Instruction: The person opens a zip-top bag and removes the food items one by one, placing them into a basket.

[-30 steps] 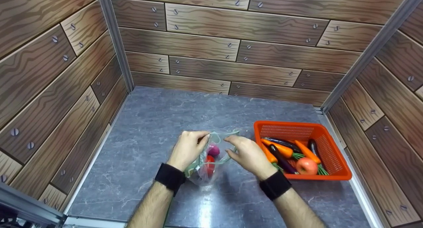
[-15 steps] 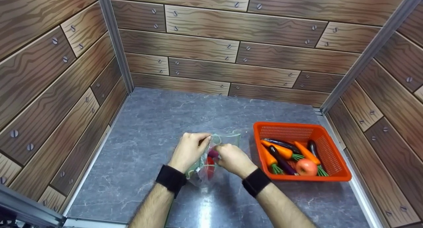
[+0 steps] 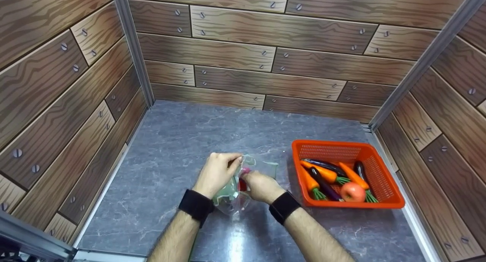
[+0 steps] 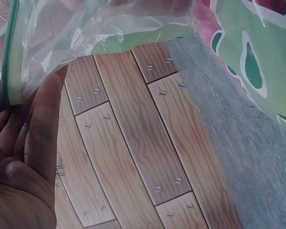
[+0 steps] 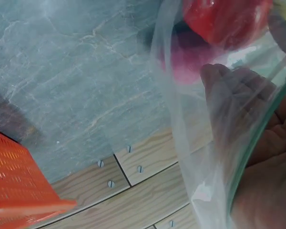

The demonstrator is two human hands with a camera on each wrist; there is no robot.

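Note:
Between the hands stands a clear zip bag (image 3: 231, 208) with green printing, its mouth held apart. My left hand (image 3: 216, 175) pinches the bag's rim at the upper left; in the left wrist view the green zip edge (image 4: 11, 52) runs between thumb and fingers. My right hand (image 3: 264, 187) is inside the bag. Through the film in the right wrist view, its fingers (image 5: 238, 88) reach forward, fingertips right at a round magenta item (image 5: 183, 64). Beside that lies a glossy red item (image 5: 224, 21). The right thumb is hidden.
An orange-red plastic basket (image 3: 347, 141) stands to the right, holding several carrots (image 3: 324, 172) and eggplants (image 3: 322, 184) and an apple (image 3: 353, 192). Wood-patterned walls (image 3: 231, 53) enclose the grey marbled tabletop (image 3: 182, 140) on the left, back and right.
My right hand has moved left and down from the bag's right rim into the bag, over the magenta and red items. The left hand keeps its pinch on the rim, nearly still.

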